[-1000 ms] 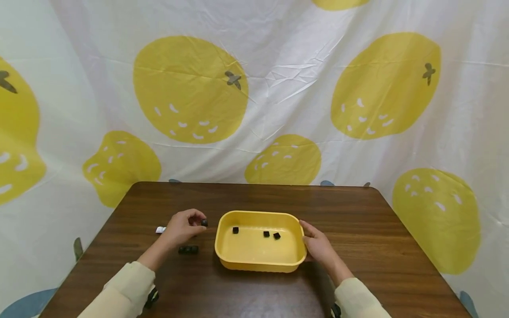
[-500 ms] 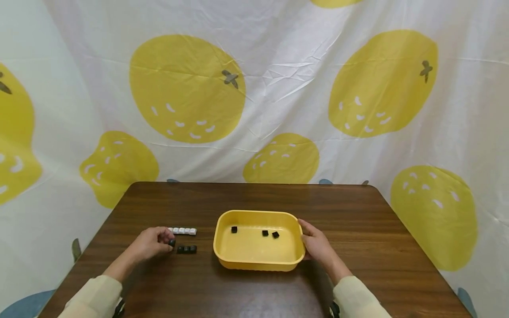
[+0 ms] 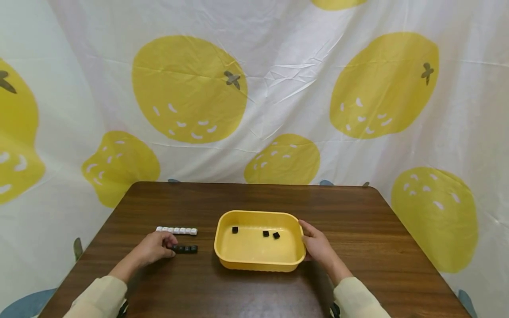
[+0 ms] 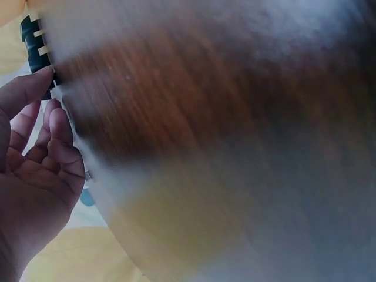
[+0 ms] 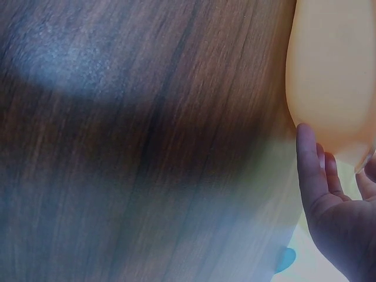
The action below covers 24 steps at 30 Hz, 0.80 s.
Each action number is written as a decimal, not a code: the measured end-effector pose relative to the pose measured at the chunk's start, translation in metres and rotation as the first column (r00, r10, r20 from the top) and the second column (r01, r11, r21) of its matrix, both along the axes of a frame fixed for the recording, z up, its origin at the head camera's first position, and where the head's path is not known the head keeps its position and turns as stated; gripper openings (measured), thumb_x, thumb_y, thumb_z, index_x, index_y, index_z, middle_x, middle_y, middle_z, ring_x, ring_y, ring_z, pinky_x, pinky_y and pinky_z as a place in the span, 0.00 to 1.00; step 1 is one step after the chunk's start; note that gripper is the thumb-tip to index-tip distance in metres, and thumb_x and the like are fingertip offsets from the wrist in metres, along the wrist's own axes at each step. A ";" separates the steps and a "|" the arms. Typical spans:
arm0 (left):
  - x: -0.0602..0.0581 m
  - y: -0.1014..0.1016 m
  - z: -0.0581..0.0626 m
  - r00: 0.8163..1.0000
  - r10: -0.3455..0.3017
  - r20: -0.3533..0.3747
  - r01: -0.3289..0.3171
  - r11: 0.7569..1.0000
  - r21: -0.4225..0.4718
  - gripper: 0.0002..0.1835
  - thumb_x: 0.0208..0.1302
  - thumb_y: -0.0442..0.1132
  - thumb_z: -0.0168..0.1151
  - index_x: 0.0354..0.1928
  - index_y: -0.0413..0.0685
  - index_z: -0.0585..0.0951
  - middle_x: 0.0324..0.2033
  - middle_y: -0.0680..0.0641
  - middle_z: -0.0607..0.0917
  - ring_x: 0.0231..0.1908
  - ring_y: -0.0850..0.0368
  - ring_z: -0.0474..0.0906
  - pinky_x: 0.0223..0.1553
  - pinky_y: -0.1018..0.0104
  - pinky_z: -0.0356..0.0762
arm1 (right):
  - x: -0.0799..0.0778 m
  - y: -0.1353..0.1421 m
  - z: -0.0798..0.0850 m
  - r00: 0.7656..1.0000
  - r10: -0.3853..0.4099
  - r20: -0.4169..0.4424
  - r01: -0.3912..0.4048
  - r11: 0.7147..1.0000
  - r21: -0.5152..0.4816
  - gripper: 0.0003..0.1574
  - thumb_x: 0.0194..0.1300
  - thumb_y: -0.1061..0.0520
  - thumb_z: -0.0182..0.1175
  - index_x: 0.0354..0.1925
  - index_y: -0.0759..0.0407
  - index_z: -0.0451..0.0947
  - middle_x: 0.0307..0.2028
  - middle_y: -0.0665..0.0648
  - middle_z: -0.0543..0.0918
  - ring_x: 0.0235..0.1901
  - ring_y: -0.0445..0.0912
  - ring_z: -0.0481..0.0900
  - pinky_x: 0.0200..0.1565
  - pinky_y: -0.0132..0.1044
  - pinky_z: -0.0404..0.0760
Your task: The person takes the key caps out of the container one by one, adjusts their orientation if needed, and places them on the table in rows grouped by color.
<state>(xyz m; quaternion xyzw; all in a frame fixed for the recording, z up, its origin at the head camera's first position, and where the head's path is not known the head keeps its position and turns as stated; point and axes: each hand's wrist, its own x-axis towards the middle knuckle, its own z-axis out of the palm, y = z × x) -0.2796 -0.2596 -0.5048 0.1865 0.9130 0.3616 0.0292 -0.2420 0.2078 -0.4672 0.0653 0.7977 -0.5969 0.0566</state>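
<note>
My left hand (image 3: 153, 249) is at the left end of a short row of black keycaps (image 3: 188, 249), thumb and fingertip pinching the end keycap. In the left wrist view the thumb tip lies on that end of the black keycap row (image 4: 36, 44), and the other fingers curl loosely beneath. A row of white keycaps (image 3: 182, 231) runs just behind the black one. My right hand (image 3: 318, 245) holds the yellow plastic basin (image 3: 258, 266) at its right end, thumb by the rim, fingers along the outer wall (image 5: 329, 76). Three loose black keycaps (image 3: 266, 234) lie inside the basin.
Everything rests on a dark brown wooden table (image 3: 381, 247) with rounded far corners. Behind it hangs a white curtain (image 3: 286, 88) printed with big yellow lemons. The basin stands to the right of both keycap rows.
My left hand moves from beside the basin, a black keycap in its fingers, left and toward me to the black row's left end. The row is one keycap longer; my right hand stays put.
</note>
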 end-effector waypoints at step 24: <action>-0.007 0.012 0.030 0.997 0.069 0.031 -0.069 0.998 -0.009 0.18 0.62 0.40 0.69 0.51 0.38 0.81 0.35 0.49 0.80 0.36 0.55 0.76 0.35 0.59 0.74 | -0.002 0.001 -0.004 1.000 -0.017 -0.001 0.017 1.000 0.014 0.35 0.72 0.67 0.43 0.75 0.59 0.58 0.55 0.73 0.72 0.31 0.53 0.82 0.26 0.45 0.84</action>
